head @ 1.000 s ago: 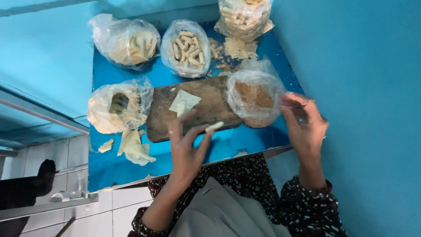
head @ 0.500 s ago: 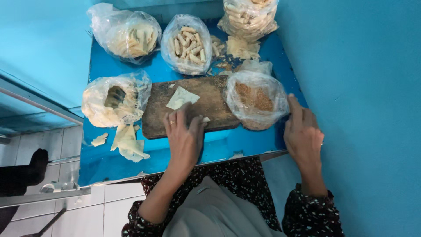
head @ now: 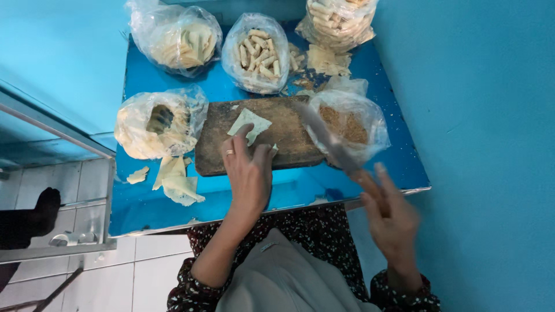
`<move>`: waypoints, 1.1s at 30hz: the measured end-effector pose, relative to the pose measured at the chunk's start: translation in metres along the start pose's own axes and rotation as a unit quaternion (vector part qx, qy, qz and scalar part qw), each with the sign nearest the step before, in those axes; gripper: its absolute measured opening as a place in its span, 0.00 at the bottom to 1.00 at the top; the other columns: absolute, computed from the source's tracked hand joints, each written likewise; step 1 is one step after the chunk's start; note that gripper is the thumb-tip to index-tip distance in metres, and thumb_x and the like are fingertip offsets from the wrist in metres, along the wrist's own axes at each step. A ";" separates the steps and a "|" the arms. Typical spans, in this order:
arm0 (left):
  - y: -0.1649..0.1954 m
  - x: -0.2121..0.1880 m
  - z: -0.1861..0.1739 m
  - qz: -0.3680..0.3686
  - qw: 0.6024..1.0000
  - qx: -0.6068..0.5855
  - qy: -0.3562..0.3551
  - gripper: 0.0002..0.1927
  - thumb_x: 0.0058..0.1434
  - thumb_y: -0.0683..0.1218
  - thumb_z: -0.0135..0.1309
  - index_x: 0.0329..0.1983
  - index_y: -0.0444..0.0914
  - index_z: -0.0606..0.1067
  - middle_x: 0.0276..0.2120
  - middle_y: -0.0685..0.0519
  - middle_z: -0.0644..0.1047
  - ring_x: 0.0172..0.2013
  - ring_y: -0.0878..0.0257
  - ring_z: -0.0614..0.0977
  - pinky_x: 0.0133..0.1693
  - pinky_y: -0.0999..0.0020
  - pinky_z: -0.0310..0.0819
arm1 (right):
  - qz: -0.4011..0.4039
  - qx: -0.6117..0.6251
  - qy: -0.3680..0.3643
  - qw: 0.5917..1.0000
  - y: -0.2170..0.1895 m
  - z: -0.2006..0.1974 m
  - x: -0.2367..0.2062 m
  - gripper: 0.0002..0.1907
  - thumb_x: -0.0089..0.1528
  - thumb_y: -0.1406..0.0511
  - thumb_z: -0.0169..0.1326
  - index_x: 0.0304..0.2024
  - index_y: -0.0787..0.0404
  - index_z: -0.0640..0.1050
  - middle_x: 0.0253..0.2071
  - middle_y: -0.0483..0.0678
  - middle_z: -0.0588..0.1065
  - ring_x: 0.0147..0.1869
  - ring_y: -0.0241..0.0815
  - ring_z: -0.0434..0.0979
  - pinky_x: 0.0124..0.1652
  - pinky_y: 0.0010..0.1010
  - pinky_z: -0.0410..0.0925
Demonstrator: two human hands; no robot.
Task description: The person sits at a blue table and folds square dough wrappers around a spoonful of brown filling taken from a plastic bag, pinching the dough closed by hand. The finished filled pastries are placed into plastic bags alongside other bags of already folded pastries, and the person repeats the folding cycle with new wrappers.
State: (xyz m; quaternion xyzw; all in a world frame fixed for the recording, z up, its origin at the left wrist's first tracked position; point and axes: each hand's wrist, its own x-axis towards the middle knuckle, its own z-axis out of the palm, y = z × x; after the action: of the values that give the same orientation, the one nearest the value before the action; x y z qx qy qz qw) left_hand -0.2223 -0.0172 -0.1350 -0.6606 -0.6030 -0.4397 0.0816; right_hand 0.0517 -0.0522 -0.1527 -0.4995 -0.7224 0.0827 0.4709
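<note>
Left hand (head: 248,173) flat on pale wrapper (head: 248,123), centre of wooden board (head: 260,136).
Clear bags: rolls (head: 258,53) behind, brown filling (head: 347,124) right; wrapper corners point diagonally; right hand (head: 390,214) blurred, grip unclear.

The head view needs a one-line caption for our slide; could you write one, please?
Left hand presses a pastry sheet on the wooden board while the blurred right hand holds a knife.

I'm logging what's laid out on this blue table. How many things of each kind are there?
Clear plastic bags with food: 5
Dark wooden cutting board: 1
Pale wrapper sheet on the board, under the left hand's fingertips: 1
Blurred knife in the right hand: 1
Total: 8
</note>
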 end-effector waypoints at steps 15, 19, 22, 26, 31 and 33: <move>0.010 -0.011 0.015 0.034 0.998 0.042 -0.029 0.09 0.59 0.45 0.64 0.34 0.33 0.79 0.61 0.41 0.67 0.59 0.43 0.68 0.63 0.36 0.55 | -0.087 -0.090 -0.093 0.988 -0.026 0.001 -0.022 0.29 0.63 0.69 0.61 0.67 0.59 0.71 0.41 0.52 0.80 0.35 0.46 0.81 0.29 0.38 0.71; 0.010 -0.014 0.019 0.039 0.998 0.043 -0.008 0.09 0.60 0.44 0.64 0.36 0.33 0.79 0.60 0.40 0.67 0.59 0.43 0.68 0.63 0.35 0.55 | -0.107 -0.079 -0.100 0.986 -0.026 0.001 -0.021 0.30 0.63 0.69 0.60 0.67 0.61 0.70 0.42 0.52 0.80 0.37 0.46 0.82 0.30 0.36 0.72; 0.012 -0.014 0.021 0.040 0.998 0.053 -0.005 0.09 0.59 0.44 0.63 0.38 0.33 0.80 0.60 0.41 0.67 0.59 0.43 0.68 0.63 0.35 0.55 | -0.117 -0.094 -0.109 0.983 -0.033 -0.005 -0.022 0.30 0.63 0.69 0.60 0.67 0.62 0.70 0.41 0.51 0.79 0.35 0.44 0.80 0.30 0.34 0.72; 0.016 -0.017 0.023 0.041 0.997 0.063 -0.009 0.08 0.60 0.43 0.62 0.37 0.32 0.79 0.60 0.41 0.67 0.59 0.43 0.68 0.63 0.34 0.54 | -0.151 -0.186 -0.132 0.962 -0.050 -0.013 -0.026 0.30 0.61 0.69 0.61 0.66 0.66 0.70 0.34 0.52 0.77 0.28 0.43 0.76 0.24 0.34 0.68; 0.020 -0.023 0.026 0.046 0.997 0.068 -0.005 0.07 0.63 0.42 0.61 0.35 0.33 0.78 0.59 0.42 0.68 0.59 0.44 0.69 0.64 0.34 0.54 | -0.193 -0.230 -0.151 0.942 -0.060 -0.006 -0.019 0.28 0.63 0.70 0.59 0.66 0.67 0.70 0.31 0.47 0.75 0.23 0.37 0.72 0.21 0.31 0.65; 0.023 -0.023 0.025 0.042 0.995 0.085 -0.003 0.08 0.63 0.43 0.61 0.32 0.33 0.77 0.59 0.41 0.69 0.59 0.44 0.69 0.64 0.32 0.53 | -0.197 -0.221 -0.147 0.944 -0.061 -0.008 -0.017 0.29 0.64 0.71 0.58 0.67 0.67 0.69 0.34 0.47 0.76 0.24 0.36 0.71 0.21 0.29 0.64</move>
State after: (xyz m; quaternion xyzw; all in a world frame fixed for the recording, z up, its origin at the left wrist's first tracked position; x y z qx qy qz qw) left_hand -0.1878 -0.0237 -0.1566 -0.6775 -0.6100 -0.3809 0.1545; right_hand 0.0190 -0.0981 -0.1226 -0.4210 -0.8677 -0.1011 0.2440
